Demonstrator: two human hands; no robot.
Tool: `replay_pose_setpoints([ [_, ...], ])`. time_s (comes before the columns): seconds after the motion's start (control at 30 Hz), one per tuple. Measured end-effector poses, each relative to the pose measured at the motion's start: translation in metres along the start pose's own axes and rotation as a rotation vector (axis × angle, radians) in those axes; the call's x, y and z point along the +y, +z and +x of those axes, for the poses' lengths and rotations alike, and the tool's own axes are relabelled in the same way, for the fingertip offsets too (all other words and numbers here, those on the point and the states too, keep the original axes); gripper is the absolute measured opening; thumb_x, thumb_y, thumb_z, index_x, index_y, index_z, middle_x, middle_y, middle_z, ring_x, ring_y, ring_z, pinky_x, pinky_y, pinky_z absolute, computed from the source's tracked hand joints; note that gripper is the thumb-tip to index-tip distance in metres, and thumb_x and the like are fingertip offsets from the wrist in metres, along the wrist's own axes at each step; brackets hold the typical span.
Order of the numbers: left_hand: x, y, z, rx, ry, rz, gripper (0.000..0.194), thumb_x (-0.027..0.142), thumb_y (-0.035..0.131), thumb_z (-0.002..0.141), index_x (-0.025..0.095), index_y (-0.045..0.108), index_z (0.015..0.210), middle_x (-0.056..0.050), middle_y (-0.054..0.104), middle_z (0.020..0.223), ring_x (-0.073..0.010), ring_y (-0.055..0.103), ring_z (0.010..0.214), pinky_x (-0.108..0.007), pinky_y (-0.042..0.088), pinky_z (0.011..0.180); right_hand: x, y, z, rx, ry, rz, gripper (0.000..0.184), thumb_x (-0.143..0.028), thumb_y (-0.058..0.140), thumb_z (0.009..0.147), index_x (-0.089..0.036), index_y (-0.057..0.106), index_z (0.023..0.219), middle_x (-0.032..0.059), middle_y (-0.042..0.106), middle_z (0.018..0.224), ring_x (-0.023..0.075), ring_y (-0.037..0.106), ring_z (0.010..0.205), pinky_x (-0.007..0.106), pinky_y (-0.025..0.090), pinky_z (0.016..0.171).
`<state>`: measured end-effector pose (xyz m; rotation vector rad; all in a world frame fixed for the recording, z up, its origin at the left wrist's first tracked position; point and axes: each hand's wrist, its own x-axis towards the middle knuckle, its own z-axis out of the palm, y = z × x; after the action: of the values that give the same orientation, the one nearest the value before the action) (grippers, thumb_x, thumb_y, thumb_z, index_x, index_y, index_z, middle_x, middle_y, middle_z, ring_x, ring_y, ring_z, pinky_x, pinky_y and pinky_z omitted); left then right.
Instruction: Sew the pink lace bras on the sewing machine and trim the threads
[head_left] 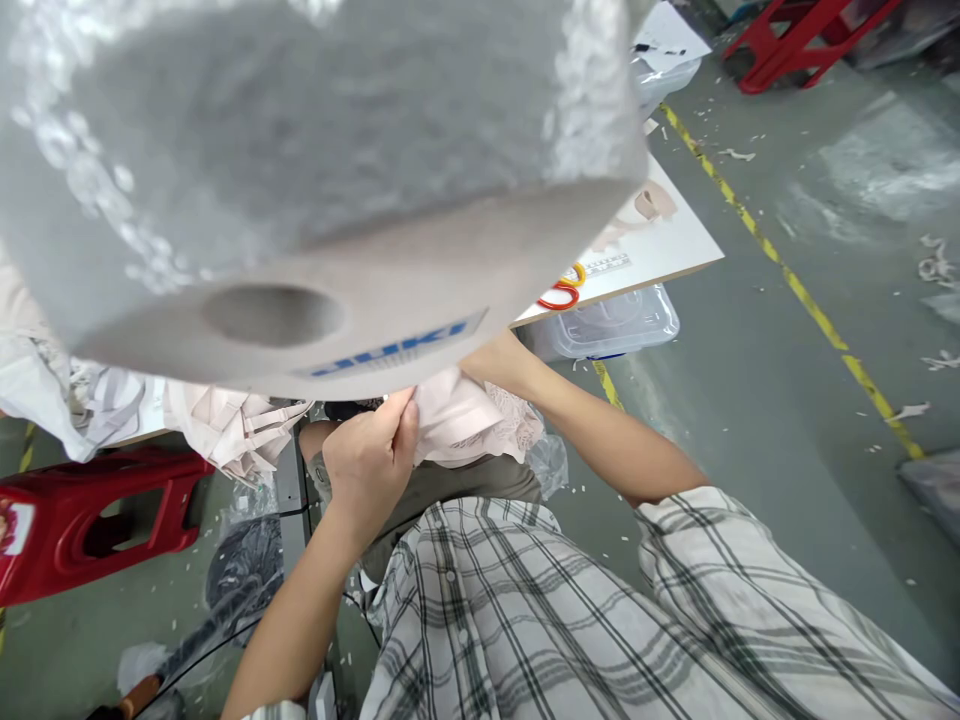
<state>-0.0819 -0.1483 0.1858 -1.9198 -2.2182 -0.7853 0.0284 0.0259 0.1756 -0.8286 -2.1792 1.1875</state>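
Note:
The pale machine head [480, 240] marked JUKI fills the upper part of the view and hides the work behind it. Below its lower edge, my left hand [371, 455] is closed, thumb pressed to fingers, on a pale pink lace-edged garment piece [457, 420]. The fabric hangs between my hands, over my lap. My right hand [491, 362] reaches in from the right beside the same fabric; its fingers are hidden behind the machine head, so their state does not show.
More pale pink garment pieces [229, 425] hang off the table at left, above a red stool [105, 515]. Scissors with red and yellow handles [562, 290] and a clear ruler [607, 265] lie on the white tabletop [675, 245]. A clear plastic box [619, 322] sits beneath it.

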Motion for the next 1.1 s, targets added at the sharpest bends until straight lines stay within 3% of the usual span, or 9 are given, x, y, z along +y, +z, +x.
replay_pose_setpoints([
  [0.23, -0.0005, 0.0003, 0.0004, -0.011, -0.01, 0.006, 0.029, 0.028, 0.053, 0.097, 0.019, 0.075, 0.113, -0.004, 0.079, 0.084, -0.0137, 0.07, 0.065, -0.023, 0.044, 0.059, -0.0008, -0.0003, -0.0005, -0.005, 0.005, 0.028, 0.011, -0.03, 0.06, 0.084, -0.022, 0.063, 0.091, -0.0034, 0.055, 0.059, 0.0206, 0.059, 0.069, 0.039, 0.051, 0.083],
  [0.5, 0.0017, -0.0017, -0.0007, -0.033, -0.05, -0.039, 0.028, 0.027, 0.052, 0.098, 0.02, 0.075, 0.114, -0.004, 0.079, 0.086, -0.0147, 0.071, 0.069, -0.023, 0.047, 0.063, 0.0032, 0.0032, -0.0056, 0.02, -0.017, 0.041, 0.012, -0.033, 0.057, 0.089, -0.024, 0.062, 0.094, -0.003, 0.055, 0.062, 0.0185, 0.055, 0.062, 0.034, 0.05, 0.07],
  [0.77, -0.0022, -0.0016, -0.0045, 0.042, -0.014, -0.024, 0.023, 0.024, 0.057, 0.095, 0.018, 0.077, 0.105, -0.003, 0.079, 0.084, -0.0136, 0.069, 0.062, -0.024, 0.042, 0.057, 0.0029, 0.0056, -0.0079, 0.033, -0.015, 0.012, 0.012, -0.034, 0.055, 0.091, -0.024, 0.061, 0.094, -0.0021, 0.055, 0.063, 0.0192, 0.055, 0.065, 0.033, 0.049, 0.07],
  [1.1, -0.0045, -0.0062, -0.0045, 0.017, -0.085, -0.032, 0.026, 0.028, 0.053, 0.097, 0.019, 0.077, 0.104, -0.004, 0.08, 0.095, -0.0147, 0.073, 0.073, -0.024, 0.048, 0.065, -0.0046, 0.0038, -0.0079, 0.032, 0.028, 0.083, 0.014, -0.036, 0.059, 0.088, -0.023, 0.063, 0.093, -0.0032, 0.056, 0.063, 0.0182, 0.054, 0.064, 0.035, 0.049, 0.073],
])
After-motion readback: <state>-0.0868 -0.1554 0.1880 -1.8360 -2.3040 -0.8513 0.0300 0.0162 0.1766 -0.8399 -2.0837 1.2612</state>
